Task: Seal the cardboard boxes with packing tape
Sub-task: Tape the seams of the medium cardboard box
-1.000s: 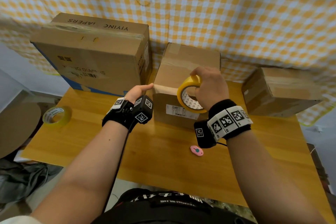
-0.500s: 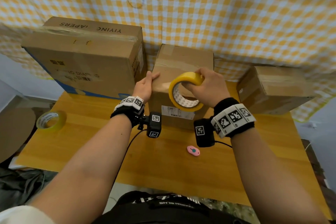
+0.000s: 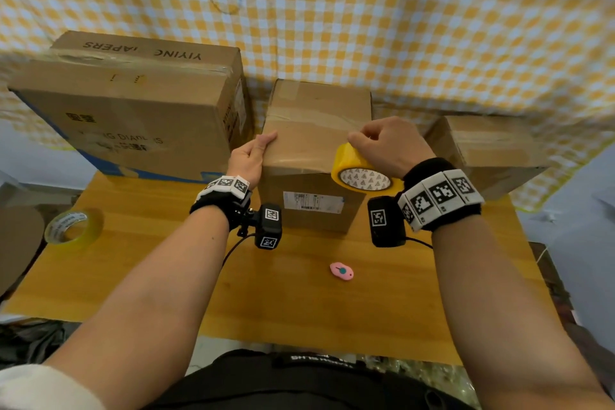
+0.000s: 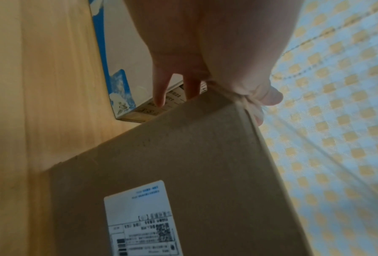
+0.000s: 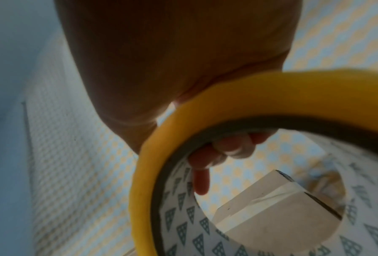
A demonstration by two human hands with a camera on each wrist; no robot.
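We note: left hand (image 3: 250, 158), fingers (image 4: 159, 90) straight against the middle cardboard box (image 3: 316, 130); right hand (image 3: 389, 146) fingers (image 5: 202, 181) curled, half-hidden, gripping the yellow tape roll (image 3: 362, 173).

The left hand (image 3: 250, 160), which a second ago hung beside the middle box (image 3: 316, 130) without touching it, now lies along that box's top left edge, thumb on the top and fingers (image 4: 159, 90) down the side. The right hand (image 3: 389, 146) carries the yellow tape roll (image 3: 361, 173) from in front of the box up to its near right corner, tilted flatter.
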